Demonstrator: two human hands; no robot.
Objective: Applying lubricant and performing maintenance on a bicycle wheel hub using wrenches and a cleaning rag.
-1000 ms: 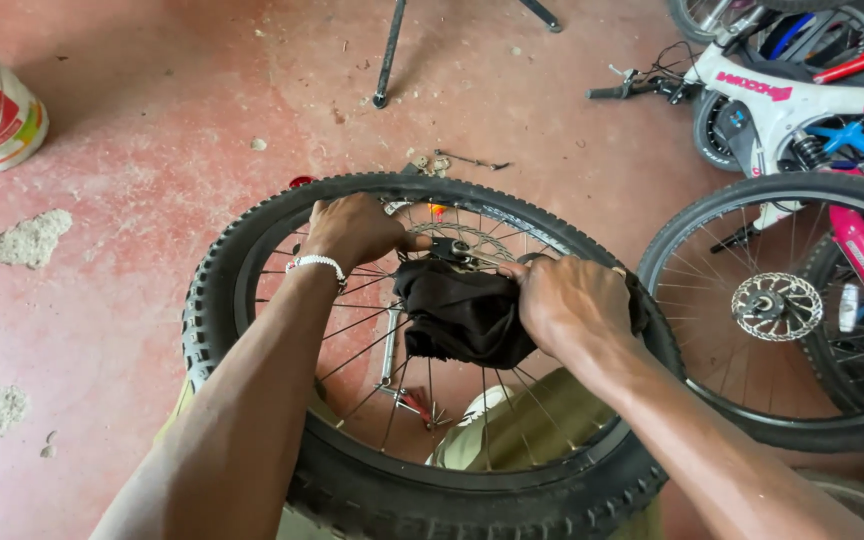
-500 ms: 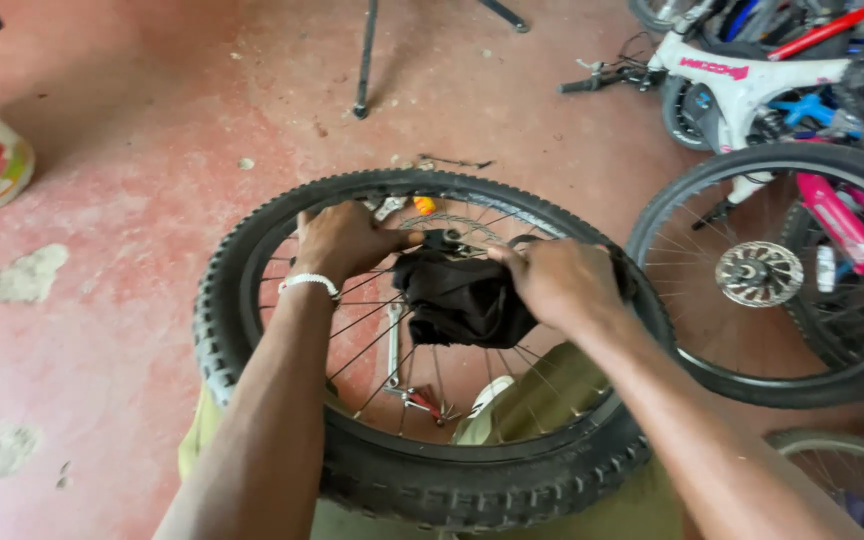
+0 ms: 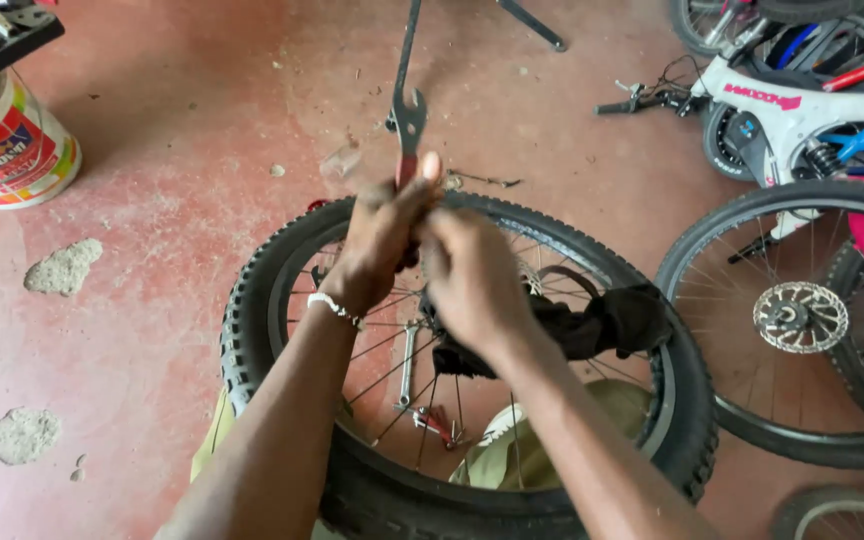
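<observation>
1. Black rubber with thick knobs makes the tyre of the bicycle wheel (image 3: 282,300), which lies across the lower middle of the frame, over the person's lap, with the spokes open to view.
2. The left hand (image 3: 377,240) is just above the centre of the frame. Its fingers are closed around the red handle of a flat spanner (image 3: 408,125), and the thumb points up along it.
3. The spanner stands almost upright, and its forked grey head is above the hand, in front of the red floor (image 3: 182,200).
4. The right hand (image 3: 472,280) is just beside the left one, a little lower and to the right. It is curled with the back to the camera; it is blurred, and I cannot tell what its fingers pinch.
5. A black cloth (image 3: 602,325) lies over the hub area of the wheel and stretches from under the right hand to the right side of the rim.
6. A second wheel with a disc rotor (image 3: 800,317) stands at the right edge, touching or nearly touching the first tyre.
7. A white bicycle frame (image 3: 802,110) lies in the upper right of the frame.
8. A paint bucket (image 3: 7,145) stands in the upper left, well apart from the hands.
9. Grey patches of cement (image 3: 62,267) mark the floor on the left side.
</observation>
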